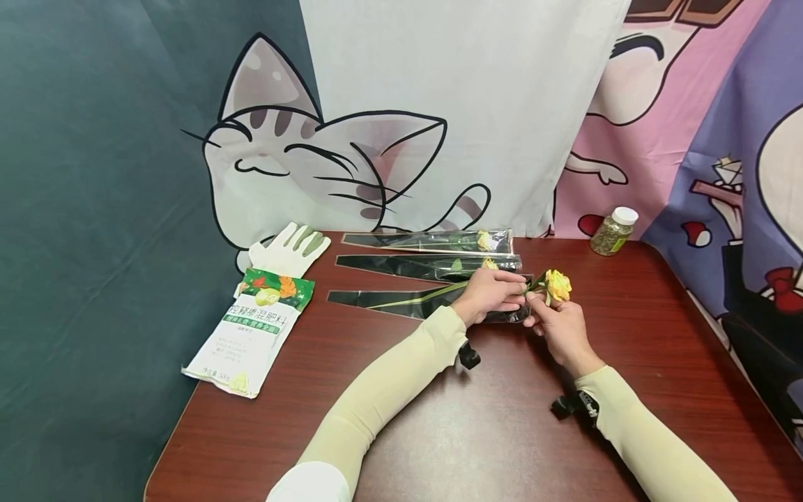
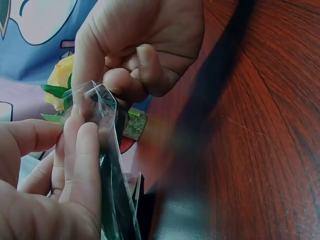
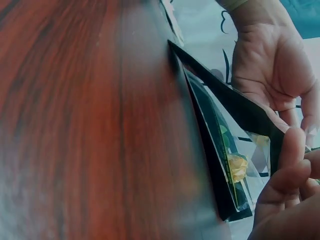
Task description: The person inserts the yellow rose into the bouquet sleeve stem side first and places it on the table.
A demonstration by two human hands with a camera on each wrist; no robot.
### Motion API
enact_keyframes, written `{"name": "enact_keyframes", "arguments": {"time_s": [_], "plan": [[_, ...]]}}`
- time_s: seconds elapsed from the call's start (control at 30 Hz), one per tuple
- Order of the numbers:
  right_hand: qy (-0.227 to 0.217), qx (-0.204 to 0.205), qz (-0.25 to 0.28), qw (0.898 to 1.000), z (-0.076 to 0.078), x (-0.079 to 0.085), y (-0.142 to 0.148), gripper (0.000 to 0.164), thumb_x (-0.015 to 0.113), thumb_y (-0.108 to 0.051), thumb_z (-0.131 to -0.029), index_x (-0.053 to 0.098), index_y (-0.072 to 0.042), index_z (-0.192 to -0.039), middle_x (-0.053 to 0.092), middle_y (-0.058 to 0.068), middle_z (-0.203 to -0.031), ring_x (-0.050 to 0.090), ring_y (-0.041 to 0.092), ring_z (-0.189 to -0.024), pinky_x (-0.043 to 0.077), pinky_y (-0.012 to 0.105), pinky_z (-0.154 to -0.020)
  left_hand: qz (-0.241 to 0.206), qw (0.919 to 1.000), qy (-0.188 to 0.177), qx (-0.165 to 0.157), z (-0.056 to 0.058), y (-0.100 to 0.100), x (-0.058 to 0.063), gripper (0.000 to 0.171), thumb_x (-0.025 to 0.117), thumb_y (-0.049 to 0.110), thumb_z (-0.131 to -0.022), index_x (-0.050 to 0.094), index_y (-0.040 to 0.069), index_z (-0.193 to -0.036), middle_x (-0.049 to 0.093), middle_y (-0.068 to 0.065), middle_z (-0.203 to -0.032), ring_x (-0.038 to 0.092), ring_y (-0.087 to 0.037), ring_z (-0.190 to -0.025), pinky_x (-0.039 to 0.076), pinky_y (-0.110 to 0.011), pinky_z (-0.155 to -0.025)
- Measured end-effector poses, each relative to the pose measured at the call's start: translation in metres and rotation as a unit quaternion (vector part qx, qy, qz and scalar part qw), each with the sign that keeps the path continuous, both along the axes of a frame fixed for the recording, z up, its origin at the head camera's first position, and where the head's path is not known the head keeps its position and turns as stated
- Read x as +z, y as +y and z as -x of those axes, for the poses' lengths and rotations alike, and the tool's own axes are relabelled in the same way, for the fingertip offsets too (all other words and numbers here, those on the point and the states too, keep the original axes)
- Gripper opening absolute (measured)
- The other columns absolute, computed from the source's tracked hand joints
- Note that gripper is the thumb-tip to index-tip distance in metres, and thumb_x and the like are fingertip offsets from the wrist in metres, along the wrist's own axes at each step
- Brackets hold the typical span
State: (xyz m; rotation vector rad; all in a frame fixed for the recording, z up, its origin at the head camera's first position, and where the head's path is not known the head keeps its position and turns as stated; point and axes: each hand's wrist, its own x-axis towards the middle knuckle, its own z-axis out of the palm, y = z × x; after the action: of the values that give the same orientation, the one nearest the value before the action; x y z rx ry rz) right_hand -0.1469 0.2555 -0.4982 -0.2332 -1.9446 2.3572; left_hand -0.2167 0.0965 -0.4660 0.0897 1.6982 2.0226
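Note:
A yellow rose [image 1: 558, 286] lies with its bloom beyond the mouth of a clear-and-black flower sleeve [image 1: 401, 301]; its green stem runs down inside. My left hand [image 1: 492, 293] holds the rose by the stem near the sleeve mouth, its fingers partly behind clear film in the left wrist view. Just below the bloom, my right hand [image 1: 561, 331] pinches the sleeve's edge between thumb and fingers. The right wrist view shows the sleeve [image 3: 235, 102] tilted up off the table at the hands' end. The exact finger contact on the stem is partly hidden.
Two sleeves with yellow roses, a far one [image 1: 433, 241] and a nearer one [image 1: 408, 265], lie behind. On the left are a fertilizer bag [image 1: 251, 335] and white-and-green gloves [image 1: 291, 251]. A white-capped jar [image 1: 613, 233] stands at the table's [image 1: 439, 432] back right.

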Motion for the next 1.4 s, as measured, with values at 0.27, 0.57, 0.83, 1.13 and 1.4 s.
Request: {"name": "enact_keyframes", "arguments": {"time_s": [0.27,0.57,0.83,1.13,1.4], "plan": [[-0.028,0.051,0.105,0.993,-0.0023,0.0032,-0.0005,0.015,0.062,-0.026,-0.109,0.055,-0.014,-0.115,0.077,-0.007,-0.089,0.063,0.007,-0.054,0.044,0.014,-0.043,0.0,1.0,-0.002,0.0,0.0024,-0.0032,-0.0021,0.018,0.076,0.006,-0.095,0.082,0.005,-0.113,0.081,-0.013,-0.086,0.075,-0.011,-0.067,0.065,-0.024,-0.065],[-0.033,0.023,0.14,0.989,-0.0005,0.0045,0.0037,0.01,0.066,-0.02,-0.107,0.071,-0.013,-0.104,0.082,-0.002,-0.088,0.059,0.004,-0.05,0.041,0.014,-0.042,0.003,1.0,-0.005,-0.001,0.0027,-0.0056,-0.0016,0.016,0.074,0.004,-0.096,0.084,0.008,-0.107,0.081,-0.009,-0.088,0.075,-0.013,-0.069,0.066,-0.026,-0.064],[-0.052,0.013,0.085,0.995,0.0008,0.0041,0.0028,0.002,0.07,-0.017,-0.105,0.07,-0.015,-0.104,0.079,-0.008,-0.084,0.057,0.004,-0.048,0.042,0.015,-0.041,0.0,1.0,-0.001,0.004,0.0023,-0.0068,-0.0002,0.016,0.075,0.004,-0.095,0.084,0.007,-0.108,0.081,-0.011,-0.089,0.076,-0.014,-0.072,0.067,-0.027,-0.066],[-0.08,0.029,0.059,0.995,0.0028,0.0008,-0.0013,0.005,0.072,-0.016,-0.103,0.07,-0.019,-0.099,0.071,-0.01,-0.076,0.061,0.004,-0.051,0.049,0.017,-0.047,-0.022,0.9997,-0.004,-0.004,0.0003,-0.0037,0.006,0.019,0.074,0.003,-0.096,0.082,0.003,-0.113,0.081,-0.007,-0.089,0.074,-0.009,-0.068,0.065,-0.022,-0.063],[-0.044,0.08,0.085,0.992,-0.0012,0.0029,0.0004,0.008,0.063,-0.015,-0.108,0.062,-0.018,-0.116,0.078,-0.011,-0.091,0.065,0.007,-0.057,0.05,0.02,-0.054,-0.015,0.9999,-0.004,0.001,0.0022,-0.0054,0.005,0.022,0.075,0.003,-0.095,0.081,0.001,-0.116,0.081,-0.007,-0.086,0.074,-0.009,-0.068,0.065,-0.024,-0.064]]}}
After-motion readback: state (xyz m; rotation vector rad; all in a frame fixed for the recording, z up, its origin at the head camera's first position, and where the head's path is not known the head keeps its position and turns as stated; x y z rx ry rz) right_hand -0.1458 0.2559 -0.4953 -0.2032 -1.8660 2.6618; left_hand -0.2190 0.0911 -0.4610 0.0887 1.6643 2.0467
